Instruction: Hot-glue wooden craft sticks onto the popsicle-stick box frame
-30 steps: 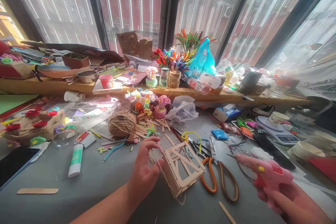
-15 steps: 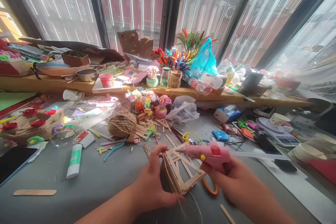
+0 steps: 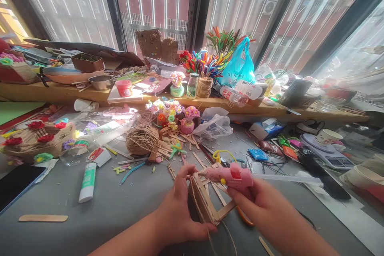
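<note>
My left hand (image 3: pixel 183 208) grips the left side of a small box frame (image 3: pixel 210 200) made of wooden craft sticks, thumb at the near corner and fingers at the far one. In my right hand (image 3: pixel 258 204) is a pink hot glue gun (image 3: pixel 232 177), with a clear glue stick (image 3: pixel 288 178) jutting from its rear. The gun's nozzle sits at the far left corner of the frame; whether it touches cannot be made out. Along the frame's left side runs twine (image 3: pixel 196 200), its loose ends hanging at the front. Orange-handled scissors (image 3: pixel 245 217) lie partly hidden behind the frame.
A twine ball (image 3: pixel 142 140), loose craft sticks and pipe-cleaner flowers lie beyond my hands. At left are a glue stick tube (image 3: pixel 88 183), a phone (image 3: pixel 19 184) and a single craft stick (image 3: pixel 43 218). A kitchen scale (image 3: pixel 327 150) with a paper cup stands right. A cluttered ledge (image 3: pixel 168 102) runs behind.
The glue gun's nozzle has moved a little left along the frame's far edge, to its corner. The frame is tilted slightly differently in my left hand. The whole view has shifted slightly.
</note>
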Demonstrator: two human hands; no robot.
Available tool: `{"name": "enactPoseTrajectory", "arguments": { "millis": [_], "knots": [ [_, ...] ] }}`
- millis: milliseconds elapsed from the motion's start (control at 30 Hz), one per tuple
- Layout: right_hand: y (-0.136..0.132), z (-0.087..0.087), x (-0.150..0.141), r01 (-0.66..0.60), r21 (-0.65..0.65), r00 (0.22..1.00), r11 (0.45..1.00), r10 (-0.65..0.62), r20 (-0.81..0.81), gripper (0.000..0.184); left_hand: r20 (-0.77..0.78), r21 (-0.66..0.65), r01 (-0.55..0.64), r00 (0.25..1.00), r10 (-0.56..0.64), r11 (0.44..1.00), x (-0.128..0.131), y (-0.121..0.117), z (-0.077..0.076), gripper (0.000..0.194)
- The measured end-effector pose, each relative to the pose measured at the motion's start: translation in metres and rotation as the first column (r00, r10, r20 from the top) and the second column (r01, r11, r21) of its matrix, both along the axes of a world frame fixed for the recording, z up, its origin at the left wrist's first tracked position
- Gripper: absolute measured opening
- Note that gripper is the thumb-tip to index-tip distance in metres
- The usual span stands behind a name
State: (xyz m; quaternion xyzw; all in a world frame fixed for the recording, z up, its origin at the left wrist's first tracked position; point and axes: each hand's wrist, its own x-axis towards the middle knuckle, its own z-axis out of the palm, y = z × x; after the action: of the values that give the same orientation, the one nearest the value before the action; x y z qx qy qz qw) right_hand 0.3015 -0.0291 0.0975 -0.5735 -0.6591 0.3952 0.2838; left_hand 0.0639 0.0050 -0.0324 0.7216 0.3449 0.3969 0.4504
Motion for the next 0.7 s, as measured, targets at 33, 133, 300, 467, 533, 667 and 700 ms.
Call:
{"name": "enactPoseTrajectory", "arguments": {
  "millis": [33,133,300,467,533,667,700],
  "knots": [
    [0.0005,0.0000,-0.0001,0.006,-0.008,1.000,1.000,-0.006,0.006,0.034,0.016,-0.008,0.022,1.000,-0.022,1.000,0.0000,0.0001,0.0003,0.129],
    [0.0026,0.0003,-0.0005,-0.002,0.021,1.000,1.000,0.002,-0.022,0.035,0.033,-0.054,0.064,0.998,-0.062,0.997,-0.0005,0.0007,0.0015,0.128],
    [0.0040,0.0000,-0.0009,-0.048,0.018,0.999,0.999,0.049,-0.018,0.037,0.015,-0.059,0.062,0.998,-0.061,0.996,-0.0009,0.0019,0.0020,0.130],
    [0.0019,0.0019,-0.0007,-0.043,0.027,0.999,0.999,0.043,-0.002,0.040,0.032,-0.027,0.039,0.999,-0.038,0.999,-0.0003,0.0017,0.0024,0.131],
    [0.0016,0.0041,-0.0015,-0.041,0.035,0.999,0.999,0.041,0.000,0.040,0.034,-0.024,0.040,0.999,-0.039,0.999,-0.0003,0.0015,0.0032,0.130],
    [0.0017,0.0068,-0.0030,-0.076,0.077,0.996,0.994,0.079,-0.040,0.039,0.026,-0.038,0.040,0.999,-0.039,0.998,-0.0006,0.0014,0.0045,0.133],
    [0.0016,0.0063,-0.0028,-0.081,0.076,0.995,0.994,0.084,-0.045,0.039,0.024,-0.041,0.036,0.999,-0.035,0.998,-0.0006,0.0014,0.0046,0.133]
  ]
}}
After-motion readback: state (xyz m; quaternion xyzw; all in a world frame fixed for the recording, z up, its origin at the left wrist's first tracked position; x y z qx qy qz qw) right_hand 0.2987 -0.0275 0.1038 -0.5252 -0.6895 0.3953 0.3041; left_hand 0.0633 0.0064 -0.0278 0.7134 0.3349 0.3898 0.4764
